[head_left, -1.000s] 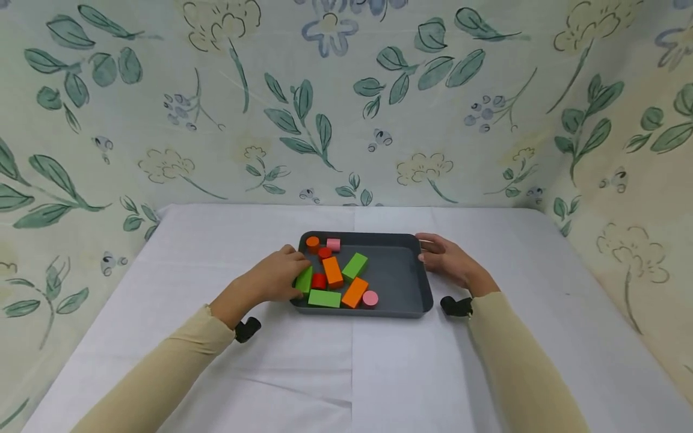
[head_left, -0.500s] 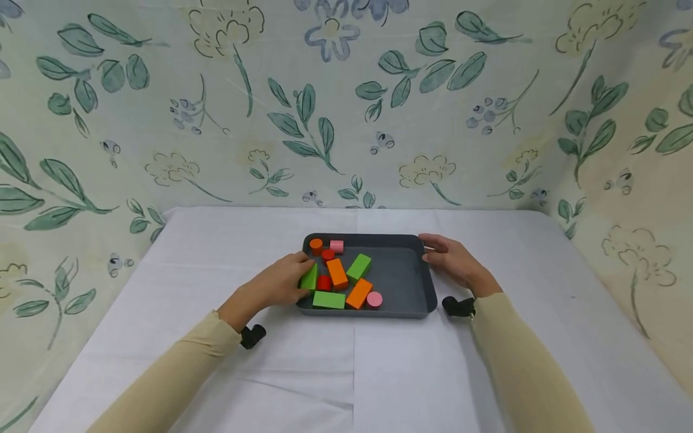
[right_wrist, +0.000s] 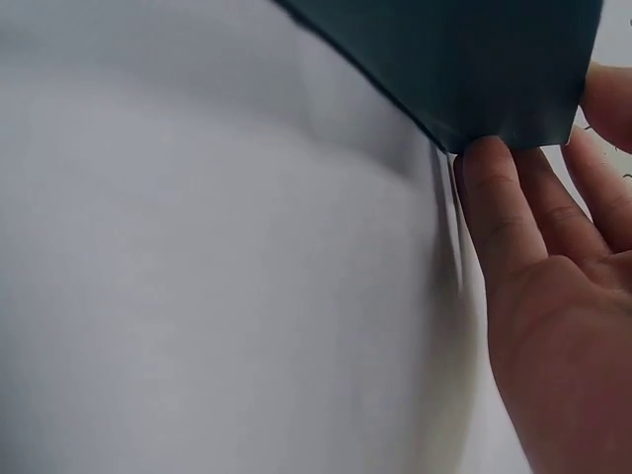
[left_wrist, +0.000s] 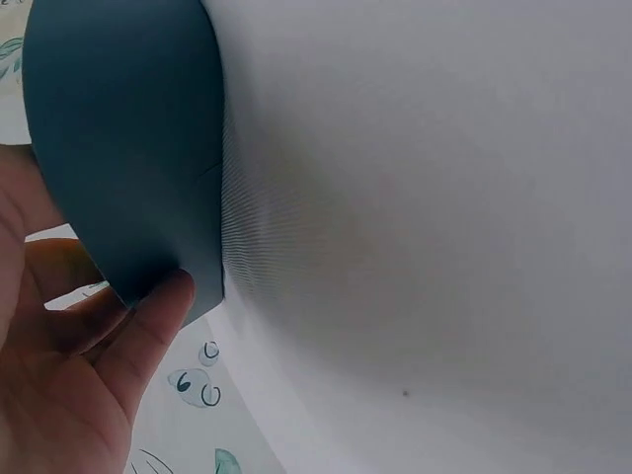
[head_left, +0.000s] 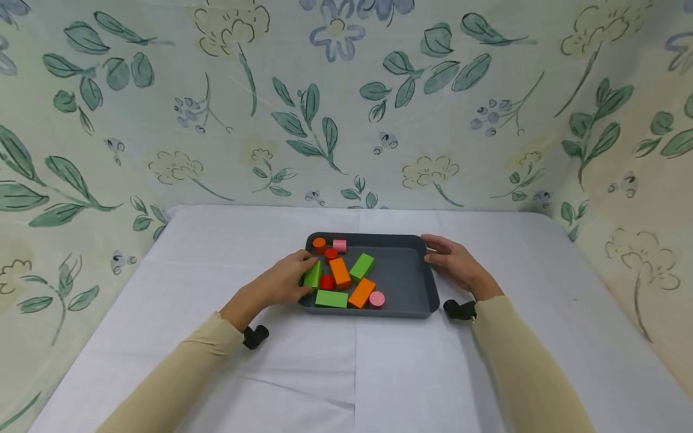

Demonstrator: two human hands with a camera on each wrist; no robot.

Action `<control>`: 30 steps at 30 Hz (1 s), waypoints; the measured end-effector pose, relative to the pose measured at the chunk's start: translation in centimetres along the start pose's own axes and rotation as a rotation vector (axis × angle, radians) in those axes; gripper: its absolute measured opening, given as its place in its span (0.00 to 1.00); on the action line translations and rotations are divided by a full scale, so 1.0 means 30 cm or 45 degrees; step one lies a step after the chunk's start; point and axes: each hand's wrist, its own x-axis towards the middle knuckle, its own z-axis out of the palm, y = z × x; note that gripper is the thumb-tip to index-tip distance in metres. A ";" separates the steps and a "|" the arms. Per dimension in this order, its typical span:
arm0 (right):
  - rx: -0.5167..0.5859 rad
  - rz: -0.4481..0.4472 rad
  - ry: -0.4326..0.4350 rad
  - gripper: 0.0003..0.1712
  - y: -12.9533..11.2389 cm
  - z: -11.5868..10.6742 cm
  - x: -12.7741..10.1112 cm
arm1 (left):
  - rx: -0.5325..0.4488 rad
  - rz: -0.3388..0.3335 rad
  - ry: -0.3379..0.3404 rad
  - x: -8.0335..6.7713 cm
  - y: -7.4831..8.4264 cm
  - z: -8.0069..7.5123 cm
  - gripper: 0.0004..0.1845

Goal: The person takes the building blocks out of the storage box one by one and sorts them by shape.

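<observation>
A dark grey tray (head_left: 405, 278) sits in the middle of the white-covered table. Several wooden blocks lie in its left half: a green wedge (head_left: 312, 275), orange bricks (head_left: 340, 272), green bricks (head_left: 331, 298), red cylinders (head_left: 326, 281) and a pink cylinder (head_left: 376, 299). My left hand (head_left: 284, 281) holds the tray's left rim, thumb over the edge by the wedge. In the left wrist view its fingers (left_wrist: 148, 316) press the tray's outer wall (left_wrist: 128, 148). My right hand (head_left: 450, 260) grips the far right corner, and the right wrist view shows fingers (right_wrist: 499, 207) under the tray's edge (right_wrist: 464, 59).
The white cloth (head_left: 216, 252) covers the whole table. Flowered fabric walls (head_left: 346, 108) close in the back and both sides. Black wrist cameras (head_left: 254, 337) sit on both cream sleeves.
Hands, tray and blocks keep their places. Only the head view has shifted a little.
</observation>
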 end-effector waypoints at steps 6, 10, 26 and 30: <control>0.005 0.016 0.015 0.39 0.015 0.008 0.006 | 0.055 0.029 0.040 -0.006 -0.010 0.000 0.36; -0.002 0.013 0.010 0.39 0.025 0.010 0.006 | 0.049 0.066 0.098 -0.014 -0.017 -0.012 0.35; 0.008 0.041 -0.020 0.40 0.023 0.004 0.006 | -0.201 0.180 0.292 -0.064 -0.042 -0.140 0.33; 0.015 0.043 -0.031 0.40 0.023 0.003 0.008 | -0.239 0.193 0.303 -0.076 -0.063 -0.157 0.33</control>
